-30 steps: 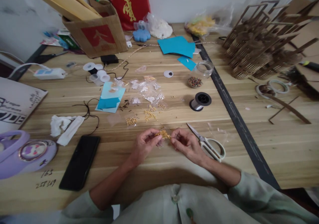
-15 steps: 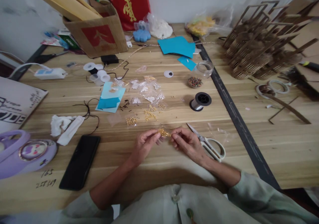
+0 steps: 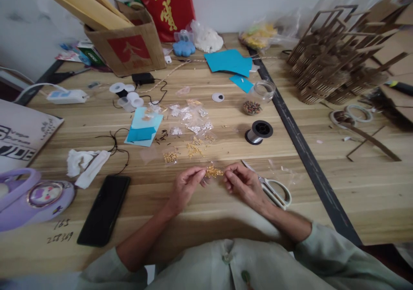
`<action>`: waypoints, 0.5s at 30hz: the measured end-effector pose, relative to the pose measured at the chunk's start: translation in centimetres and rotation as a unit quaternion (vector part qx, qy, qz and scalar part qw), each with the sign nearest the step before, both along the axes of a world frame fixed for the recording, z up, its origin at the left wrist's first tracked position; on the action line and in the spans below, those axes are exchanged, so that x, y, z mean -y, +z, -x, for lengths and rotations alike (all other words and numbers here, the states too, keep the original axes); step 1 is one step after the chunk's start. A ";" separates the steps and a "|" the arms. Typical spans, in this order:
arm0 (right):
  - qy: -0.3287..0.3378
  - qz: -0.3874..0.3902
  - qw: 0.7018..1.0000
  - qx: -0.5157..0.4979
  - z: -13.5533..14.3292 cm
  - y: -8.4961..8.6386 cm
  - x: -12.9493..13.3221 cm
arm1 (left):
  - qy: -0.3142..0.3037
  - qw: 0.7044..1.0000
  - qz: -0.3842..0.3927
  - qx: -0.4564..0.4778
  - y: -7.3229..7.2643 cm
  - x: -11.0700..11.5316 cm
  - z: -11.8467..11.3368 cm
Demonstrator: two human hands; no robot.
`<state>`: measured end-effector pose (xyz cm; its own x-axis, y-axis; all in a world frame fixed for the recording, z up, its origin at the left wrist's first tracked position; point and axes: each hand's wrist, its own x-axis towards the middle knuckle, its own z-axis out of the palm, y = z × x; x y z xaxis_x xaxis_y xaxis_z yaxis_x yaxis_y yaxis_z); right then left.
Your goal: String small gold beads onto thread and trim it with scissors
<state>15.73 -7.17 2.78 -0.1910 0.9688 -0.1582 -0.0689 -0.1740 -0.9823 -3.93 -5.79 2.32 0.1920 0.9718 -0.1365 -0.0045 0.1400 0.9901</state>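
Between my two hands is a small clear bag of gold-coloured pieces point(image 3: 213, 172), held just above the wooden table. My left hand point(image 3: 188, 189) pinches the bag's left end between thumb and fingers. At its right end my right hand point(image 3: 244, 184) is closed in a pinch, fingertips right by the gold pieces; what lies between them is too small to make out. White-handled scissors point(image 3: 278, 194) lie beside my right hand, their blades partly hidden behind it. Beyond my hands are loose gold beads point(image 3: 170, 157) and another scatter of gold pieces point(image 3: 194, 150).
A wire spool point(image 3: 260, 131) and a jar of beads point(image 3: 252, 107) stand to the right. Small bags of silver pieces point(image 3: 195, 128) lie mid-table. A black phone point(image 3: 103, 210) and purple object point(image 3: 48, 197) are left. Small woven baskets point(image 3: 322, 72) crowd the back right.
My right fingertips have shifted slightly right, and more of the gold pieces shows between the hands. My left hand keeps its pinch. The view has tilted very slightly.
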 end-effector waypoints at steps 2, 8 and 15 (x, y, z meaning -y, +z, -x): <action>-0.002 0.000 1.000 0.004 0.0 0.1 0.0 | 0.004 1.000 0.000 0.002 0.2 -0.1 0.0; -0.004 -0.006 1.000 0.027 -0.2 0.0 -0.2 | 0.018 0.999 0.032 0.018 0.3 0.0 -0.1; -0.012 0.016 1.000 0.004 -0.1 0.2 -0.5 | 0.005 0.998 0.059 0.023 0.9 -0.2 -0.6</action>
<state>15.88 -6.67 3.00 -0.1655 0.9674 -0.1916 -0.0654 -0.2046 -0.9767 -3.37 -5.62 3.23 0.1920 0.9511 -0.2418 -0.0517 0.2559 0.9653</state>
